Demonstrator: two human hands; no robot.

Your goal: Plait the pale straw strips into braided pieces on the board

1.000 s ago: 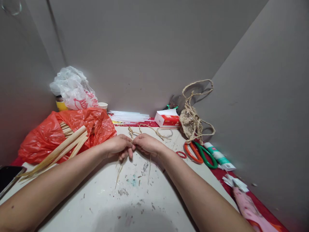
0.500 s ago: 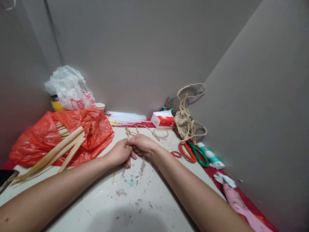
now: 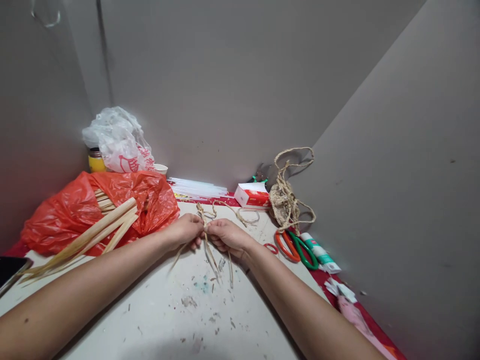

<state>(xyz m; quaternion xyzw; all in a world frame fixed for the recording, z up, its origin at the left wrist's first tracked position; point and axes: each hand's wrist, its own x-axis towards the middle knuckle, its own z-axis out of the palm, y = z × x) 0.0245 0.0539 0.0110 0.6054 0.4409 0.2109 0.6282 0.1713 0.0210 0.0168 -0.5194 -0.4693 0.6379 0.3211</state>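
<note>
My left hand [image 3: 186,230] and my right hand [image 3: 228,236] meet above the white board [image 3: 168,310], fingertips pinched on a plant-fibre cord [image 3: 210,255]. Its twisted part runs up beyond my fingers toward the back edge of the board. Loose strands hang below, spreading left, down the middle and right. My fingers partly hide where the strands cross. A thin looped length of cord [image 3: 245,220] lies behind my right hand.
At left, pale fibre strips [image 3: 108,220] lie on a red plastic bag [image 3: 56,215], near a phone [image 3: 13,270]. Clear sticks [image 3: 197,187] and a red-white box [image 3: 252,196] line the back. On the right are a braided cord bundle [image 3: 283,200], orange-handled scissors [image 3: 288,247] and a tube [image 3: 320,252].
My hands have drawn slightly apart, and more of the hanging strands shows between and below them. The view has shifted a little.
</note>
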